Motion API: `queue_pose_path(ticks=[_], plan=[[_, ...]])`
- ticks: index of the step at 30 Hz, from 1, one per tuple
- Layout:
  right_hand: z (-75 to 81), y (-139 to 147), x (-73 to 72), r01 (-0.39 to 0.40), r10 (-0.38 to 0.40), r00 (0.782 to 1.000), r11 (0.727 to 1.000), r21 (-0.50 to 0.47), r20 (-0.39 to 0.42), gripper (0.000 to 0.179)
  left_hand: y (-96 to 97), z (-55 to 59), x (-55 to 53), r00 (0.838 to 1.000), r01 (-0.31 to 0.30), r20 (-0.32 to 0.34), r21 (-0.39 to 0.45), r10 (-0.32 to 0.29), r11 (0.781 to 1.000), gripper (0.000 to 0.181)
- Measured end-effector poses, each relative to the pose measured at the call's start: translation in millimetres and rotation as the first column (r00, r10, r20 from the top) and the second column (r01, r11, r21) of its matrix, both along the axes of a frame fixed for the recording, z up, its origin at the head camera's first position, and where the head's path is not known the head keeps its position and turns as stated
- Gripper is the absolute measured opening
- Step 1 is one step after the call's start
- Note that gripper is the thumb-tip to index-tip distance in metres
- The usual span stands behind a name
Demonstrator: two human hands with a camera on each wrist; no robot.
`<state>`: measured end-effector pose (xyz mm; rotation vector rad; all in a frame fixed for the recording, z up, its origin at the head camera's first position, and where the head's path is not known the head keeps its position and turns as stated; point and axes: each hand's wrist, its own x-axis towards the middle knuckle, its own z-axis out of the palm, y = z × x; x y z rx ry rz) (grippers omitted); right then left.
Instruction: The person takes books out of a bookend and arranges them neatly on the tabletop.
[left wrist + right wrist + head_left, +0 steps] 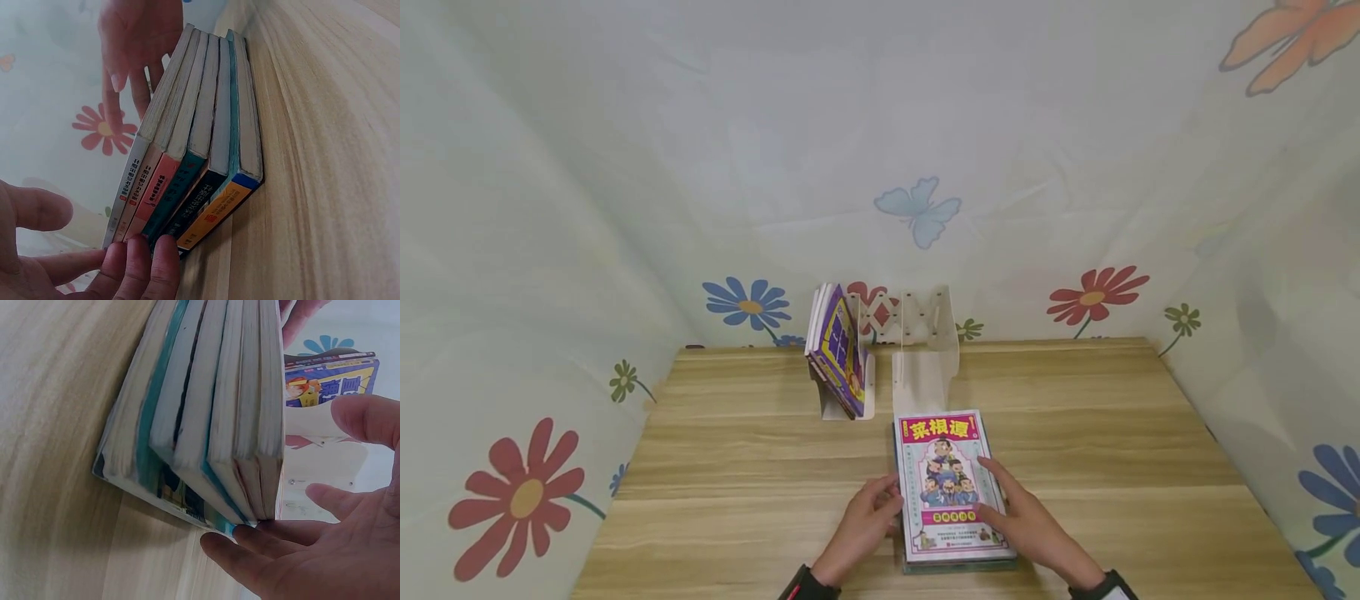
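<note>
A stack of several books (951,487) lies flat on the table, its top cover pink and white with yellow characters and cartoon figures. My left hand (867,518) is at the left side, and in the left wrist view its fingertips (139,265) touch the spines (159,187). From the right, my right hand (1030,525) reaches over the cover's edge with fingers spread. In the right wrist view its lower fingers (269,544) touch the stack near a corner of the page edges (219,412). The books are unevenly aligned, and a wider teal-edged one is near the bottom.
Behind the stack stands a cream metal expanding book rack (925,375). Several thin books (838,354) lean in its left part, a purple cover facing right. A curtain (820,167) printed with flowers and butterflies surrounds the wooden table (737,483).
</note>
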<state>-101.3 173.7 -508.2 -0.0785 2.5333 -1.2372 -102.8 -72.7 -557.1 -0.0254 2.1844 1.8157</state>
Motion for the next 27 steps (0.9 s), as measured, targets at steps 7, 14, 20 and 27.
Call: queue_pose_path(ticks=[7,14,20,27], plan=[[-0.9,-0.4,-1.1,-0.022,0.021,0.999,1.0,-0.013,-0.038,0.063,-1.9,2.4,0.4,1.0,0.004,0.009,-0.006,-0.004,1.0,0.045],[0.7,-0.3,-3.2,-0.047,0.052,0.994,0.997,0.056,-0.097,0.063,-6.2,1.5,-3.1,1.0,0.004,-0.002,0.018,-0.004,1.0,0.042],[7.7,-3.2,-1.0,-0.073,0.088,0.985,0.993,0.097,-0.15,0.062,-15.1,7.7,-6.6,0.996,0.007,-0.09,0.041,-0.003,0.999,0.045],[16.1,-6.9,2.3,-0.117,0.134,0.969,0.989,0.095,-0.207,0.064,-26.5,17.6,-16.1,0.991,0.005,-0.13,-0.013,-0.007,1.0,0.048]])
